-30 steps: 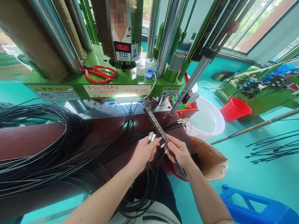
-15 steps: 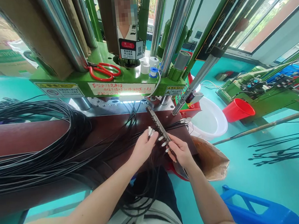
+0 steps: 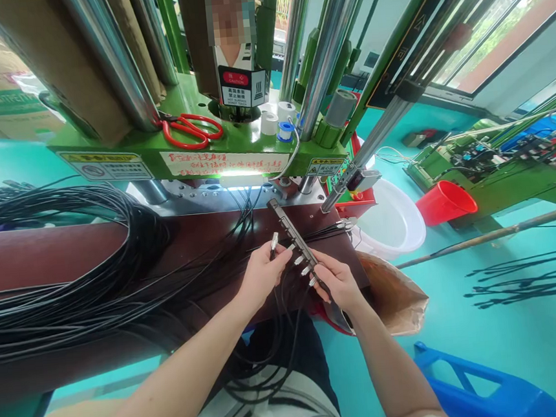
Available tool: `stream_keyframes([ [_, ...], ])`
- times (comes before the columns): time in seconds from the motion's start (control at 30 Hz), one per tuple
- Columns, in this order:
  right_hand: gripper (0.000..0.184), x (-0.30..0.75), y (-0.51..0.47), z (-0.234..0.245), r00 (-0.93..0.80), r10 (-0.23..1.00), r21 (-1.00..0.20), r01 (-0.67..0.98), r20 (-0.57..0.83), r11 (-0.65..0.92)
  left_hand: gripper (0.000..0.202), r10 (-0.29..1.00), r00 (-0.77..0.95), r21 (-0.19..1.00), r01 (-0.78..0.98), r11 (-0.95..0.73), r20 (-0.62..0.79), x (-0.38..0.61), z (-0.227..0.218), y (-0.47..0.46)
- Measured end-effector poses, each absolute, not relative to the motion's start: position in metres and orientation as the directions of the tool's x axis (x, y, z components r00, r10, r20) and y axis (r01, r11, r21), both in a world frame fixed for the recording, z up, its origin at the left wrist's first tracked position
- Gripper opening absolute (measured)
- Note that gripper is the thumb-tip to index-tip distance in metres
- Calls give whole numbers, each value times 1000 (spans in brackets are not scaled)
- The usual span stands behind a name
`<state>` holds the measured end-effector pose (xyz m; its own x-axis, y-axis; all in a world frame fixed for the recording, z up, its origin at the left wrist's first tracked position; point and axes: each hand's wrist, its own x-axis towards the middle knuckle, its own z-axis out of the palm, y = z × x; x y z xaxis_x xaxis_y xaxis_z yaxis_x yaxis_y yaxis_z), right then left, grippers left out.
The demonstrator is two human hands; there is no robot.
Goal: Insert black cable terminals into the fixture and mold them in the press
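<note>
**My right hand (image 3: pixel 335 280) is clamping the bar (image 3: pixel 301 241), my left hand (image 3: pixel 263 273) is pinching a plug (image 3: pixel 274 241)**

My right fingers are wrapping the bar's near end, thumb on top. From that grip the bar is sloping away, forward and to the left, its far end reaching toward the press (image 3: pixel 252 134). Several plugs (image 3: pixel 305 271) are poking out of its left side, just ahead of my right fingers. My left thumb and finger are pressing together on the plug, its metal tip standing up past them. Cables (image 3: pixel 256 402) are hanging in loops below my left hand, and a big coil (image 3: pixel 141 236) is lying well off to its left on the table (image 3: pixel 58 253).

I am judging the bar stiff, smooth and fairly weighty, so holding it by the end, clear of the plugs, is making sense. The plugs are looking light, hard and a little slick; pinching each on its body, behind the metal, is seeming safest. The cables are looking supple but springy, and their loops could be tugging at the plugs.

My right palm is hiding the bar's near end. Another bright tip is showing between my left fingertips and the bar, but I cannot tell whether it is seated. Nor am I making out whether the bar's far end is resting on anything.
</note>
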<state>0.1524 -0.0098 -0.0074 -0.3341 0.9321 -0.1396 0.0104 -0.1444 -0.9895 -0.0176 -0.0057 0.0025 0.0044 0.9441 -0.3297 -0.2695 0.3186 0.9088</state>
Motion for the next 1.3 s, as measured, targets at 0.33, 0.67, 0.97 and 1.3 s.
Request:
stream_keyframes([
  [0.33, 44, 153, -9, -9, -368, 922, -993, 49, -120, -110, 24, 950, -2, 913, -276, 299, -312, -20, 1, -6],
  [0.67, 46, 149, -12, -4, -384, 920, -980, 198, -78, 0, 22, 980, -28, 979, -49, 196, -197, -27, -2, -5],
  [0.97, 41, 155, -9, -11, -282, 950, -989, -29, -131, -145, 25, 938, -338, 995, -93, 48, -77, -29, 4, -3],
  [1.3, 43, 158, -8, -10, -397, 906, -987, -7, -146, -162, 31, 968, -11, 956, -160, 245, -250, -30, 1, -4],
])
